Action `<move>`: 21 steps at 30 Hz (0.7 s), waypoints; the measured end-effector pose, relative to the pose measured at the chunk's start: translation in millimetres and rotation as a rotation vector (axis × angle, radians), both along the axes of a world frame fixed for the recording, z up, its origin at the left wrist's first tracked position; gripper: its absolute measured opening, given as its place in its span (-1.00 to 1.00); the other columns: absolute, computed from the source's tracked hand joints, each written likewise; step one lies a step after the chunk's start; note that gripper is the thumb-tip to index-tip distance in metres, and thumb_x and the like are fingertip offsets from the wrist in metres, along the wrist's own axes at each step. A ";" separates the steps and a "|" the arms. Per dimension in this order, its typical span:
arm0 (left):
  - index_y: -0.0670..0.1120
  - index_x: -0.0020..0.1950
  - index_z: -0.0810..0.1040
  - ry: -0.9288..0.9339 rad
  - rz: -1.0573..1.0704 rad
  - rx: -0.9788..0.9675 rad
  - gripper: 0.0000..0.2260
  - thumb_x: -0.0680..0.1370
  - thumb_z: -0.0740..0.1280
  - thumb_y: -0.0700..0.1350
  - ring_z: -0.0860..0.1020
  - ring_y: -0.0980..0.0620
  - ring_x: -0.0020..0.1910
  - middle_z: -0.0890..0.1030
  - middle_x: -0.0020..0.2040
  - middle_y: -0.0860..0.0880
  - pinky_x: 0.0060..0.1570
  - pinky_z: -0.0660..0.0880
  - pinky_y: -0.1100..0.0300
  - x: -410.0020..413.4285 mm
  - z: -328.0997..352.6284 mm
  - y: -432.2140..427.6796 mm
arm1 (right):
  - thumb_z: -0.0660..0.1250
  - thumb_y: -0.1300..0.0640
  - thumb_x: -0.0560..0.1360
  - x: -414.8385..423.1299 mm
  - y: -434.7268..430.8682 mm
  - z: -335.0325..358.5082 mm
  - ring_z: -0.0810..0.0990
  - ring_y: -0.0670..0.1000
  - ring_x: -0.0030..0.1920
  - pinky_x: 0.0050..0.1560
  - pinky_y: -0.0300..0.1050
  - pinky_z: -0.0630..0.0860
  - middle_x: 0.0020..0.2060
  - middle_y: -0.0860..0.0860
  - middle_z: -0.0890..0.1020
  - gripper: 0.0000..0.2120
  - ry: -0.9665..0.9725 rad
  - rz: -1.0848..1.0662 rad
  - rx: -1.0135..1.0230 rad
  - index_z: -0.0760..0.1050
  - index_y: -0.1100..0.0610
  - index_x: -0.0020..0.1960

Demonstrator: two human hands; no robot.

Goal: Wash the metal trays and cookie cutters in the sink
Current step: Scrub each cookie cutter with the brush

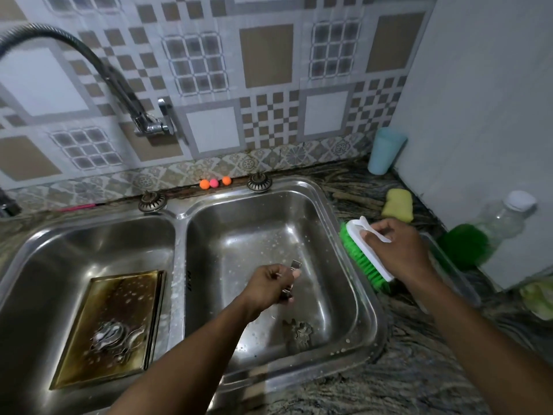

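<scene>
Two hands working: left hand (270,283) pinching metal cookie cutter (295,264) over right basin (239,235); right hand (395,250) gripping green scrub brush (371,256) at rim. Likely helping: keeping cutter low, brushing along edges. Soapy tray (110,324) lying in left basin (74,250).

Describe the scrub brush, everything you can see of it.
The scrub brush has a long white back that looks like plastic, a white loop handle on top and bright green bristles. The right hand grips it at the handle. It is tilted on its side along the right rim of the right basin, with the bristles facing the basin. Whether it rests on the rim or is held just above it cannot be told.
</scene>
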State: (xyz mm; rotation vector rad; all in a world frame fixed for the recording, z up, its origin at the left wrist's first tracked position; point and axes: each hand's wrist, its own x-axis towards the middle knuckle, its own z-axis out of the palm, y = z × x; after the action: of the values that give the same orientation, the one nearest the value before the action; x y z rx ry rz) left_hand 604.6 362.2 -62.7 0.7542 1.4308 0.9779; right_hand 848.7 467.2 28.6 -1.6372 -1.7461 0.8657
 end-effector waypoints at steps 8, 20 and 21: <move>-0.38 0.10 0.56 0.053 -0.042 0.085 -0.71 0.51 0.50 -0.20 0.67 -0.07 -0.15 0.66 -0.17 -0.14 -0.14 0.61 0.11 24.3 22.4 18.7 | 0.43 -0.06 0.50 92.0 15.5 5.8 0.63 0.22 0.00 -0.06 -0.03 0.52 0.05 0.17 0.66 -0.78 -0.493 -0.068 -0.028 0.59 0.03 0.05; -0.18 -0.25 0.50 0.195 0.012 0.271 -0.79 0.47 0.47 -0.38 0.61 -0.05 -0.20 0.54 -0.31 -0.09 -0.07 0.65 0.14 13.5 40.7 15.5 | 0.40 -0.10 0.50 77.2 14.7 20.1 0.63 0.21 -0.07 -0.16 -0.08 0.44 -0.05 0.14 0.68 -0.74 -0.512 -0.042 0.051 0.62 0.05 0.06; -0.16 -0.25 0.51 0.209 0.002 0.287 -0.78 0.47 0.47 -0.40 0.63 -0.08 -0.17 0.56 -0.27 -0.13 -0.03 0.66 0.09 7.8 41.8 14.3 | 0.41 -0.11 0.48 67.8 13.0 28.6 0.63 0.20 -0.10 -0.18 -0.07 0.45 -0.10 0.13 0.68 -0.78 -0.452 -0.057 0.083 0.61 0.02 -0.02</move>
State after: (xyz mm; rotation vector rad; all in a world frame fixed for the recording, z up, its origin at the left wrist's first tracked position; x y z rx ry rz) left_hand 612.4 376.5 -20.9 1.0921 1.4854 1.1477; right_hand 916.5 480.1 57.3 -1.9213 -1.9856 0.4071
